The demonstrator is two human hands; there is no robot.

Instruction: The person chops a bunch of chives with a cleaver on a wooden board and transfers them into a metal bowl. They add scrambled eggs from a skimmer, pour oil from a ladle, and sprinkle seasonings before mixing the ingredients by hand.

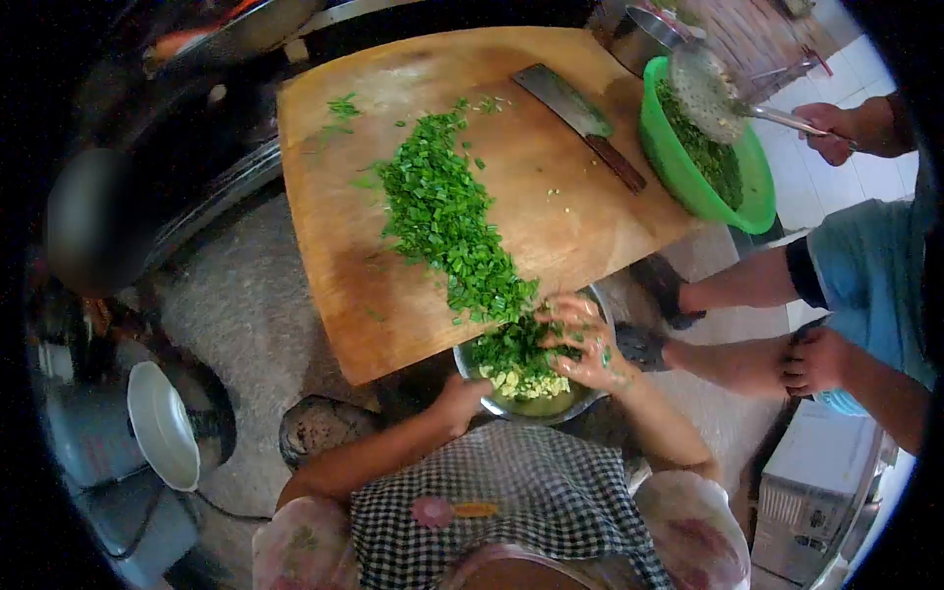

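Observation:
A metal bowl (594,397) sits just under the near edge of the wooden cutting board (334,285). My left hand (462,401) grips its rim on the left side. Inside are chopped greens and pale yellow minced bits (526,383). A long heap of chopped green chives (438,197) runs down the board to the bowl. My right hand (582,342) is at the lower end of this heap, over the bowl's right side. Its fingers are apart and curved, touching the greens, with green bits stuck to the skin.
A cleaver (565,103) lies on the board's far right. Beside it, a green plastic basin (762,197) holds more chopped greens. Another person's hand (834,133) holds a long-handled strainer (703,93) over that basin. A white round basin (162,423) is at lower left.

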